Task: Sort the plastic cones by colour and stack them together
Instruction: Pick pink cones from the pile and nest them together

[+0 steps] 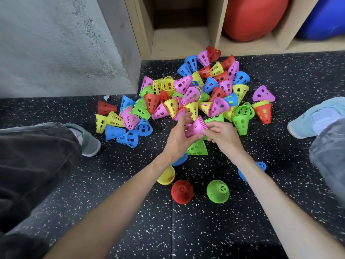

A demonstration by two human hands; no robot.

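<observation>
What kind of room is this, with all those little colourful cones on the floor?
Probably a gym or children's play room. The dark speckled rubber floor, the wooden cubby shelf holding big red and blue padded balls or cushions, and the pile of plastic cones suggest it.

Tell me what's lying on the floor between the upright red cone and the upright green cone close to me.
Nothing: in the head view, only bare speckled floor separates the red cone from the green cone.
</observation>
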